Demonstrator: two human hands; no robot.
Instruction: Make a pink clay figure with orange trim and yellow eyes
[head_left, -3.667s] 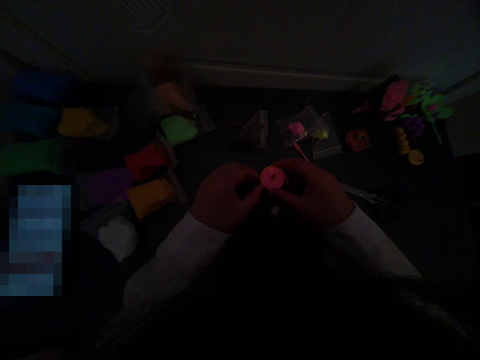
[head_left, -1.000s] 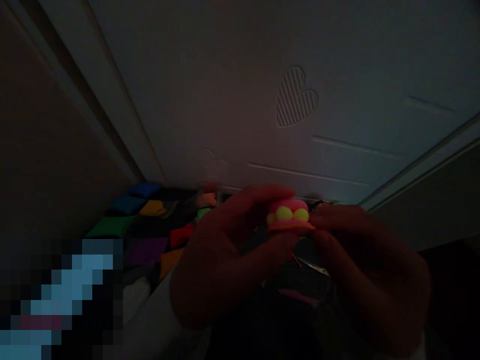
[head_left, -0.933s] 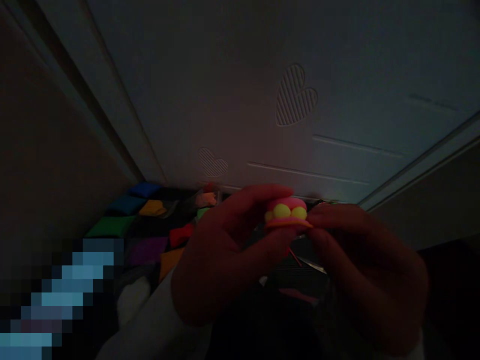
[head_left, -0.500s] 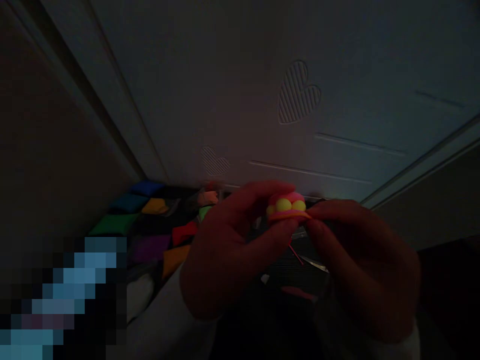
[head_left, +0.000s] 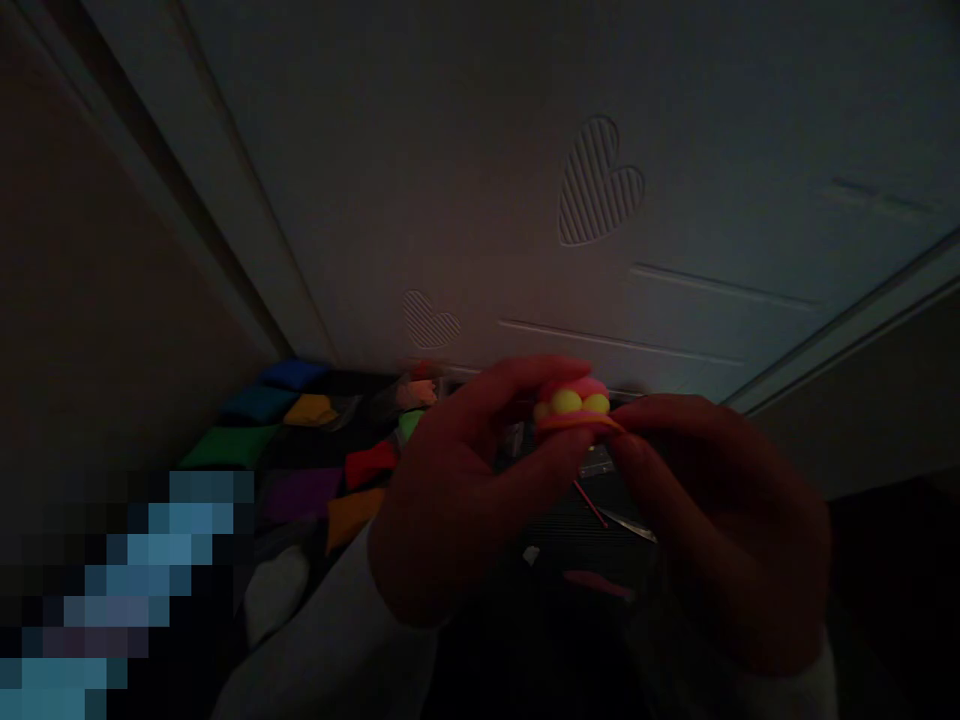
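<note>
The scene is very dark. Both hands are raised in front of me and share a small clay piece [head_left: 574, 406]: a pink dome over yellow balls on a flat orange-pink disc. My left hand [head_left: 457, 490] pinches its left side between thumb and fingers. My right hand [head_left: 720, 520] grips its right edge with fingertips. Both sleeves are white.
Bags of coloured clay [head_left: 300, 450] in blue, green, yellow, purple, red, orange and white lie on the dark surface at the left. A thin pink tool [head_left: 592, 505] and scissors [head_left: 634, 525] lie below the hands. A white panel with embossed hearts [head_left: 600, 180] stands behind.
Compared with 3.7 s ago, both hands have lifted the clay piece from low over the surface to eye level. Over the last second it rose slightly more.
</note>
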